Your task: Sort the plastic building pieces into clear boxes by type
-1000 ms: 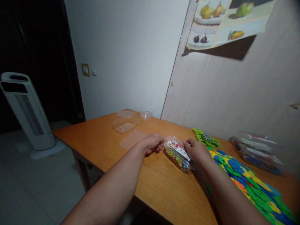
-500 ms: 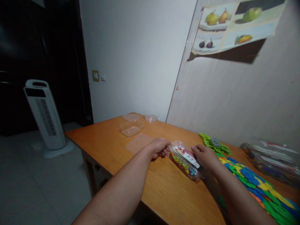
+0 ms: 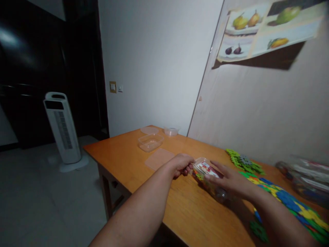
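1. A small clear plastic box [image 3: 207,175] packed with coloured pieces lies on its side on the worktop [image 3: 133,154], near the front edge, with a red-and-white label facing up.
2. The left hand [image 3: 183,165] is at the box's left end; its fingers are curled together and pinch that end.
3. The right hand [image 3: 232,181] lies over the box's right part, fingers spread a little and pressed onto its top and side, so it grips the box from above.
4. Both forearms reach in from the lower edge of the view, the left one crossing the worktop's front edge.
5. Just right of the box a mat of interlocked puzzle tiles [image 3: 290,202] in blue, green, yellow and orange lies flat, partly under the right forearm.
6. Behind it sits a loose heap of green tiles [image 3: 243,161] with one grey piece on it.
7. At the far right, clear bags [image 3: 305,178] of more pieces rest against the wall; they are blurred.
8. Left of the hands a flat clear lid [image 3: 159,159] lies on the wood.
9. Beyond it stands an empty clear tub [image 3: 150,142], with a round lid [image 3: 149,130] and a small round cup [image 3: 171,131] near the far corner.
10. A white tower fan [image 3: 63,132] stands on the floor to the left.
11. A fruit poster [image 3: 267,31] hangs on the wall above.
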The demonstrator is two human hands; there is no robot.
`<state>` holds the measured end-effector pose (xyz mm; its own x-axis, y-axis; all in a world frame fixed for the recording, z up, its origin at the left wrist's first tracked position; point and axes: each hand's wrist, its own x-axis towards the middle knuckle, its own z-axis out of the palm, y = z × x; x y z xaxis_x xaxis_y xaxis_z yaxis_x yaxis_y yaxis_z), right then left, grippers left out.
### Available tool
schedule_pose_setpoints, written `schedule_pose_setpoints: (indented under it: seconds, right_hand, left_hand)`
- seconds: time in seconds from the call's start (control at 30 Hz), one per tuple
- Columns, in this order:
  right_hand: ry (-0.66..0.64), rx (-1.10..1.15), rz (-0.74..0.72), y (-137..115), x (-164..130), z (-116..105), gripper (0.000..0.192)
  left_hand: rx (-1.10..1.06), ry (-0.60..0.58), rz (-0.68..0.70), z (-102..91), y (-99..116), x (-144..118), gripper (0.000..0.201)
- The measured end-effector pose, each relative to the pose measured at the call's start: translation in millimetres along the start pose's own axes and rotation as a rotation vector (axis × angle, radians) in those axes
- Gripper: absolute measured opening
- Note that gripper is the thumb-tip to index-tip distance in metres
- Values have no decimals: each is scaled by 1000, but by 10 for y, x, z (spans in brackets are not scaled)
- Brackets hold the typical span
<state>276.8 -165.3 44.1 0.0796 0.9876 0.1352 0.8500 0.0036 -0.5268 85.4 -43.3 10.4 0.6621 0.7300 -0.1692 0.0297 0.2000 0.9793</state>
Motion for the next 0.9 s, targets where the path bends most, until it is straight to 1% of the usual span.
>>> schedule_pose_setpoints:
  seconds: [0.1,0.27,0.37,0.47,0.57,0.63,0.7,0.77,0.9]
  right_hand:
    - [-58,-43,-68,-79,-21,9,80]
    - [-33,-62,-58,-67,-4,14,76]
    - [8,-65,-27,-60,-9,-12,78]
    - [143,-83,81,-39,-35,-95,79]
    - [316,-91,195,36,-118,-199,68]
    - [409,-82,249,104,-223,-235,60]
    - [484,-16,308,162,-357,-219,54]
    - [522,131,380,190,-496,-153,48]
    - [500,513,550,152,-695,50,35]
  left_hand:
    - [-3,-7,-3,-2,0,15,12]
    - [-9,-19,-2,0,5,12,10]
    - [-7,-17,5,10,13,-7,11]
    - [3,-6,10,20,21,-18,12]
    - [17,18,-6,22,23,-4,12]
    - [31,31,-23,19,18,17,14]
    - [46,36,-21,16,9,39,15]
    - [59,40,-5,12,0,55,15]
    - [44,49,8,11,-4,65,14]
